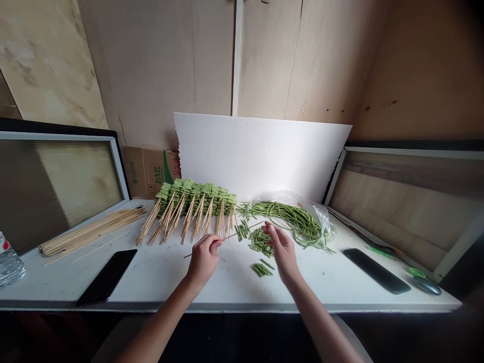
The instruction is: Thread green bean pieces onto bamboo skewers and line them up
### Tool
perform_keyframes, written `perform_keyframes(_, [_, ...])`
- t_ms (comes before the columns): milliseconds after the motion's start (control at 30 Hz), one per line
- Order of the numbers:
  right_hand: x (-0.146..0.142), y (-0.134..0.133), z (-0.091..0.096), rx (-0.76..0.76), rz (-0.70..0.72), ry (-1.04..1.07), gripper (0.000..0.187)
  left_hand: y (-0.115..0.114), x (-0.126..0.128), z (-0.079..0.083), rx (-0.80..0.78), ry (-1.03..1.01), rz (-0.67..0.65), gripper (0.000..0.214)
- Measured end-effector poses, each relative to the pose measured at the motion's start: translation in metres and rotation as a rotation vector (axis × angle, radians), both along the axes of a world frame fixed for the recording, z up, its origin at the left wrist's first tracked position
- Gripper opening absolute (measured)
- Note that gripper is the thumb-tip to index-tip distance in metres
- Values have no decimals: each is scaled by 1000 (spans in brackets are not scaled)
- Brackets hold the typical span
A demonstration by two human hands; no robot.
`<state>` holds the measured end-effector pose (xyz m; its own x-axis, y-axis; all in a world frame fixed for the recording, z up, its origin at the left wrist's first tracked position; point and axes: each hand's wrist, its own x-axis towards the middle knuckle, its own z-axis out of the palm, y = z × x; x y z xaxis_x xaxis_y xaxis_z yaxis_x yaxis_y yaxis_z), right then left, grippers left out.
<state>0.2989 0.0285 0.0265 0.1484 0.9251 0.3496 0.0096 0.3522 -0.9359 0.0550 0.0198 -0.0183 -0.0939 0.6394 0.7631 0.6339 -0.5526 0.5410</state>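
Note:
A thin bamboo skewer slants up to the right between my two hands. My left hand is closed around its lower part, and the tail end pokes out to the left. At the other end, the fingertips of my right hand pinch near the tip; whether a piece of bean is also between them is hidden. Cut green bean pieces lie in a loose pile beside my right hand. A small row of pieces sits behind the skewer, and another little group lies closer to the front edge.
Skewered beans are stacked at the back, sticks pointing forward. Long uncut beans spill from a clear plastic bag. Loose skewers and a phone lie left; a dark flat object and a mouse lie right. White foam board stands behind.

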Motion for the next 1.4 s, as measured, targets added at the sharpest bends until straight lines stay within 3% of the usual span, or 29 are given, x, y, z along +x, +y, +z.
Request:
perform_keyframes(100, [31, 15, -3, -2, 166, -494, 36, 6, -8, -4, -46, -20, 20, 21])
perform_keyframes(167, [47, 23, -14, -37, 205, -702, 23, 9, -11, -7, -71, -26, 18, 21])
perform_keyframes(333, [60, 33, -44, -144, 158, -956, 14, 11, -10, -11, -104, -14, -4, 20])
perform_keyframes(433, [57, 35, -47, -155, 102, -1020, 13, 10, -8, -10, -106, -11, -17, 19])
perform_keyframes(533, [55, 32, -35, -146, 145, -846, 11, 8, -7, -7, -98, -14, -43, 19])
perform_keyframes(733, [56, 26, -5, -196, 252, -302, 37, 2, -1, -3, -73, -3, -97, 19])
perform_keyframes(967, [51, 26, 2, -181, 319, 223, 37, -3, 3, -1, -52, 9, -108, 19])
perform_keyframes(1167, [39, 20, 6, -179, 359, 339, 39, -3, 4, -1, -45, 22, -115, 20])
perform_keyframes(1400, [35, 16, 9, -194, 339, 316, 42, -2, 3, -1, -33, 18, -120, 21])
